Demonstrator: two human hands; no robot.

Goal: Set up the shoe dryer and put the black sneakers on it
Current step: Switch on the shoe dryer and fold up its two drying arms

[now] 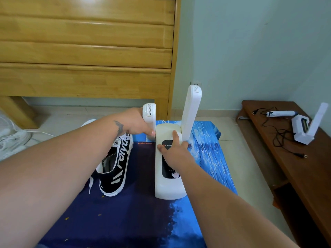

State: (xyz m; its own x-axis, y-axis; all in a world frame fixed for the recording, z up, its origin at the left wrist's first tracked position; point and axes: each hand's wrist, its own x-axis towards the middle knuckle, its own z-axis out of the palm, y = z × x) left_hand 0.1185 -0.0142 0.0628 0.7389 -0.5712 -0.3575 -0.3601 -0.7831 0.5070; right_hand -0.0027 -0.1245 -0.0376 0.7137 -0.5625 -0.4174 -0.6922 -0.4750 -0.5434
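Note:
The white shoe dryer (167, 183) lies on a blue mat (136, 221) in the middle of the head view. Its right arm (190, 111) stands raised and leans slightly right. My left hand (138, 122) is closed around the dryer's left arm (149, 113), which is partly raised. My right hand (172, 151) presses flat on the dryer's body over its black label. A black sneaker (116, 163) with white lettering and a white sole lies on the mat left of the dryer, partly hidden under my left forearm.
A wooden bed frame (86, 51) fills the back left. A brown wooden bench (293, 158) on the right carries a second white dryer (304, 127) and a black cord (279, 135). White shoes (12, 140) lie on the floor at far left.

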